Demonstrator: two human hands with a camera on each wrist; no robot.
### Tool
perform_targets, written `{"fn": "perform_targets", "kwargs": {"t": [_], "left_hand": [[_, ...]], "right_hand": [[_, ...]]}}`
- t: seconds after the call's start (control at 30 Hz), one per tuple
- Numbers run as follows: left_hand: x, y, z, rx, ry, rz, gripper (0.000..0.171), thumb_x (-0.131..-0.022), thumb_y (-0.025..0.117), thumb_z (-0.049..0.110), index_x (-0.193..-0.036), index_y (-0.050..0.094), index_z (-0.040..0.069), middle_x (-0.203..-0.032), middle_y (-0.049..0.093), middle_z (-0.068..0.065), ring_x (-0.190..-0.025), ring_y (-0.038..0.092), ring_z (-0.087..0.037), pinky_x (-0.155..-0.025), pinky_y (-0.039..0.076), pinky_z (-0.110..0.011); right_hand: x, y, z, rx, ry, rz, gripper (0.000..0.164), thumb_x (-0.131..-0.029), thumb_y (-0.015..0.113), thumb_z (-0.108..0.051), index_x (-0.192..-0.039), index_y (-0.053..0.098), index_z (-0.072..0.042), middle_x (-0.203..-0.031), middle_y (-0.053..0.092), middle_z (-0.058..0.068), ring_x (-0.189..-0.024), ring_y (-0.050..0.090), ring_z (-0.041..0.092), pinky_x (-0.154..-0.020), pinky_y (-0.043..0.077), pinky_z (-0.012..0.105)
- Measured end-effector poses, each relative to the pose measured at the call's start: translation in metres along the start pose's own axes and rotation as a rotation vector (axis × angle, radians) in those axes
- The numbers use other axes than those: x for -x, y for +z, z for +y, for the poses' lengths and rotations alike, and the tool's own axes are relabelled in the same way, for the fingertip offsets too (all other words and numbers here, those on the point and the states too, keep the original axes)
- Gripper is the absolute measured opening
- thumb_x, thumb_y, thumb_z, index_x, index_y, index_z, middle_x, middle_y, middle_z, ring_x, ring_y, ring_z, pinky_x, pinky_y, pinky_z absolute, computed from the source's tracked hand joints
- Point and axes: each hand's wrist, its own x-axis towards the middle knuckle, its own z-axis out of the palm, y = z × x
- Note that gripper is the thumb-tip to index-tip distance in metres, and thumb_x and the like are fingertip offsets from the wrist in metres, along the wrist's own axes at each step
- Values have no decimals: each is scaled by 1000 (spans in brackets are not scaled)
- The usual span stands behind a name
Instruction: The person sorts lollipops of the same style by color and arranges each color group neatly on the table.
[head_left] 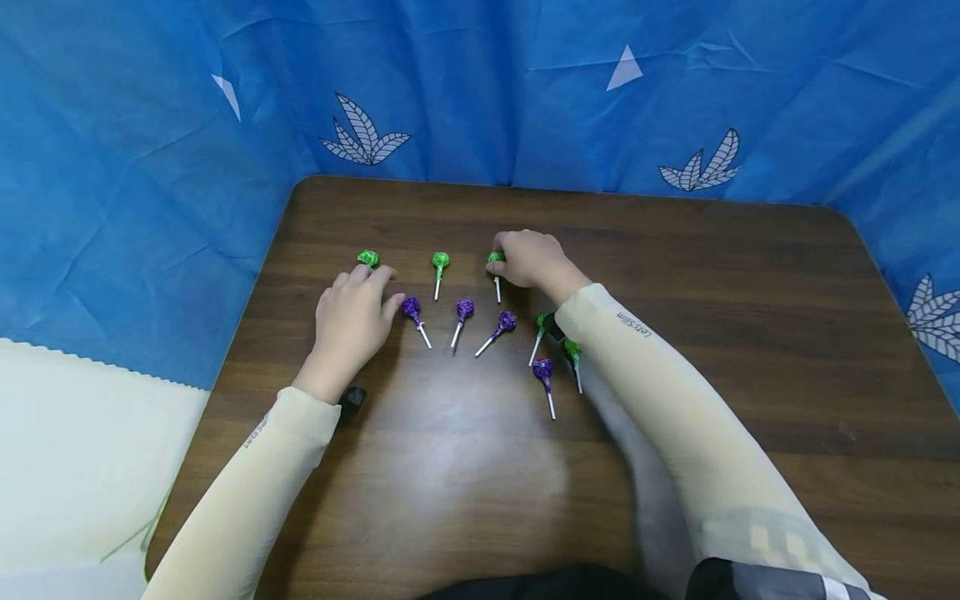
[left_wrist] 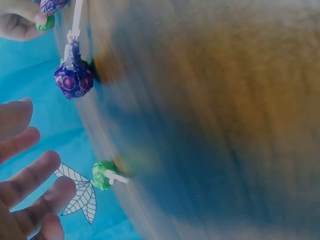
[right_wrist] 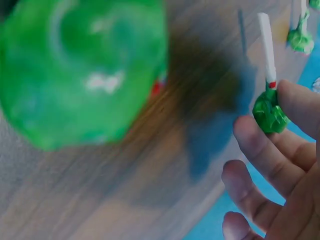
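My right hand pinches a green-wrapped lollipop by its head between thumb and index finger, its white stick pointing toward me. My left hand hovers with fingers spread, holding nothing. Its thumb is right beside a purple lollipop, and its fingertips reach near a green lollipop whose stick is hidden behind them in the head view. Between the hands lie another green lollipop and two purple lollipops, one in the middle and one slanted.
Below my right wrist lie a purple lollipop and two green ones, a left one and a right one partly under the sleeve. All rest on a brown wooden table. A blue patterned cloth hangs behind it.
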Motion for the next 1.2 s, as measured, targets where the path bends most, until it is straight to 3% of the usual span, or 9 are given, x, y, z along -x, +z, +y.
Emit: {"fn": "perform_targets", "kwargs": {"t": [0.23, 0.47, 0.57, 0.8, 1.03, 1.2], "left_hand": [[8, 8, 9, 9, 22, 0, 32, -93, 70, 25, -119, 66, 7, -112, 68, -18, -90, 62, -40, -74, 51, -53], [6, 6, 33, 14, 93, 25, 32, -93, 70, 26, -119, 67, 7, -110, 68, -17, -92, 63, -39, -73, 51, -52], [4, 4, 51, 6, 134, 7, 32, -94, 69, 27, -120, 66, 9, -111, 68, -15, -94, 62, -38, -73, 50, -50], [0, 10, 103, -6, 259, -70, 33, -94, 68, 32, -122, 66, 14, -108, 69, -9, -89, 61, -32, -71, 47, -44], [-15, 33, 148, -119, 351, -231, 40, -94, 68, 36, -127, 63, 14, -116, 69, -7, -103, 62, -31, -80, 48, -43], [-28, 50, 172, -195, 358, -338, 38, -93, 68, 37, -125, 64, 17, -117, 70, -5, -107, 59, -29, -89, 46, -43]], "right_hand": [[4, 4, 16, -16, 58, 11, 42, -101, 53, -45, -129, 54, -14, -99, 61, 7, -96, 56, 25, -81, 44, 44], [26, -9, 30, -88, 14, 117, 47, -101, 53, -44, -136, 53, -13, -131, 63, 9, -116, 59, 30, -98, 48, 51], [46, -15, 41, -114, -27, 154, 46, -101, 55, -42, -136, 55, -12, -128, 64, 9, -113, 60, 29, -97, 48, 50], [100, 6, 69, -132, -109, 165, 41, -97, 64, -36, -130, 61, -12, -103, 68, 5, -98, 58, 25, -88, 47, 45], [136, 40, 82, -62, -159, 182, 37, -92, 70, -40, -122, 68, -18, -111, 69, 2, -95, 52, 26, -81, 42, 44], [147, 50, 86, -35, -178, 242, 33, -90, 72, -39, -117, 71, -21, -109, 70, -1, -95, 49, 25, -81, 39, 43]]}}
